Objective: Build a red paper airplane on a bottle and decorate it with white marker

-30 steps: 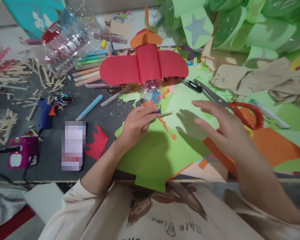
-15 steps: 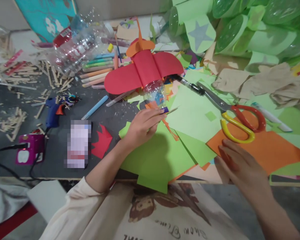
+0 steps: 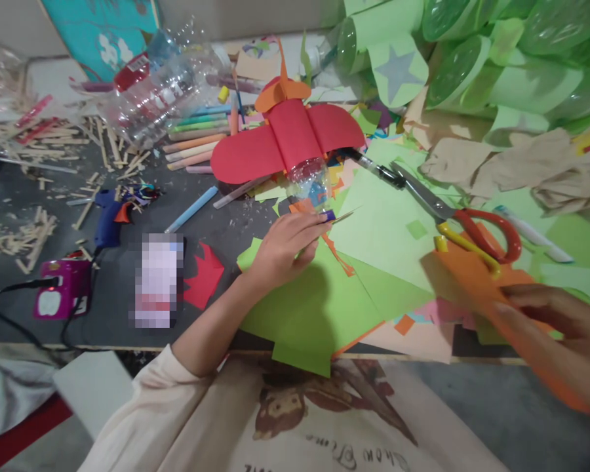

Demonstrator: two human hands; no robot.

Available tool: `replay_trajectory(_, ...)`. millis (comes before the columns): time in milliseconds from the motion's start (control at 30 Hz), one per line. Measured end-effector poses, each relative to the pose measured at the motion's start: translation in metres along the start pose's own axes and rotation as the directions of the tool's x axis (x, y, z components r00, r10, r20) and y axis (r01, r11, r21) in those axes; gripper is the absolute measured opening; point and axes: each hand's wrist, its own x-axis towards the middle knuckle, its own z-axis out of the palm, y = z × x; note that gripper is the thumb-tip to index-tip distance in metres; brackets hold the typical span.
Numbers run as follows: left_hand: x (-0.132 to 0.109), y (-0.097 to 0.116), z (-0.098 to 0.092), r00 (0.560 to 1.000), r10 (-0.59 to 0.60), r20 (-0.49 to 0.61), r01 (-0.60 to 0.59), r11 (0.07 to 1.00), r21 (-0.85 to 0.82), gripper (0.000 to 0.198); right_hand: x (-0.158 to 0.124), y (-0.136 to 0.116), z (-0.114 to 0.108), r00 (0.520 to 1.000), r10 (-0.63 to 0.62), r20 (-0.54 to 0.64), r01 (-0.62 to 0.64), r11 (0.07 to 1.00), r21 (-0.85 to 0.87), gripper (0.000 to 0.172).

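Observation:
My left hand (image 3: 292, 246) is closed at the purple cap (image 3: 328, 215) of a clear plastic bottle (image 3: 311, 180). A thin pointed piece (image 3: 343, 216) sticks out beside the cap. Around the bottle wraps a red paper body with wings (image 3: 295, 136), and orange paper pieces (image 3: 278, 98) stand at its far end. At the right, my right hand (image 3: 555, 321) grips an orange paper sheet (image 3: 491, 288), which is raised and tilted. The sheet partly covers the yellow handle of the scissors (image 3: 437, 206), whose red handle shows behind it.
Green paper sheets (image 3: 334, 301) lie before me. A phone (image 3: 157, 282), a blue glue gun (image 3: 109, 216) and a purple box with a cord (image 3: 61, 288) are at the left. Pens (image 3: 201, 141), wooden sticks (image 3: 22, 236), crumpled brown paper (image 3: 516, 164) and green bottles (image 3: 521, 72) lie farther back.
My right hand has taken hold of the orange sheet and lifted it, moving to the right. A pink and peach paper shows underneath. My left hand stays at the bottle cap.

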Motion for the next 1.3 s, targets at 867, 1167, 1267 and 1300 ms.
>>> replay_trajectory(867,-0.006,-0.015,-0.002,0.769,-0.593,0.238,0.616,0.588,-0.524,0.047,0.094,-0.077,0.093,0.989,-0.102,-0.109,0.13,0.947,0.294,0.06)
replay_trajectory(1167,0.001,-0.002,-0.019,0.7,-0.513,0.496,0.714,0.506,-0.484,0.065,0.092,-0.097,0.086,0.998,-0.069,0.006,0.06,0.906,0.419,0.016)
replay_trajectory(1267,0.004,0.001,-0.019,0.657,-0.496,0.568,0.749,0.515,-0.416,0.059,0.092,-0.097,0.091,0.963,-0.115,0.242,-0.01,0.888,0.46,0.027)
replay_trajectory(1300,0.004,0.001,-0.018,0.645,-0.501,0.577,0.758,0.518,-0.397,0.054,0.093,-0.096,0.091,0.95,-0.124,0.285,-0.018,0.893,0.45,0.028)
